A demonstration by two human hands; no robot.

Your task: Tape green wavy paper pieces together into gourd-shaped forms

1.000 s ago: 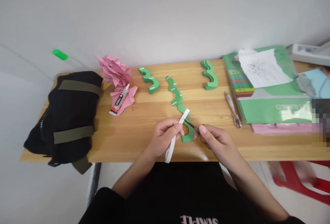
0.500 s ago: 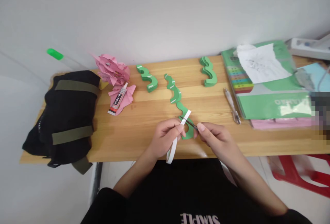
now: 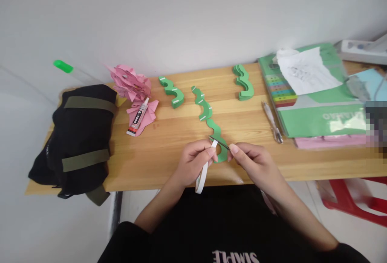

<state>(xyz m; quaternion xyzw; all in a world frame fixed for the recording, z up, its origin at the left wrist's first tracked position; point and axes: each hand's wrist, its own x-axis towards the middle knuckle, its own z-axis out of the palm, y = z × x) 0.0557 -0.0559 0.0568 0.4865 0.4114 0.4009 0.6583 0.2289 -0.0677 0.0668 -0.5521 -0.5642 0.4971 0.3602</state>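
My left hand (image 3: 198, 159) pinches the short free end of a white tape strip, and the tape roll (image 3: 200, 180) hangs below its fingers. In my right hand (image 3: 249, 160) is a slim dark cutting tool (image 3: 221, 142), probably small scissors, its tip at the tape end. Beneath the tool lies a wavy green paper piece (image 3: 213, 126), partly hidden by my hands. Just above it is another green piece (image 3: 205, 107) with white strips across it. Farther back rest a left green stack (image 3: 178, 97) with white strips and a right green stack (image 3: 248, 89).
Pink paper petals (image 3: 128, 82) and a glue tube (image 3: 138, 117) lie left, beside a black bag (image 3: 83, 134). A pen (image 3: 272, 122), green folder (image 3: 320, 115), crumpled paper (image 3: 308, 71) and power strip (image 3: 359, 51) are right. A red stool (image 3: 341, 198) stands below.
The long tape end that stuck up past the blades is gone, leaving a short end at my left fingers. The tool's blades look closed now. Both hands stay nearly in place.
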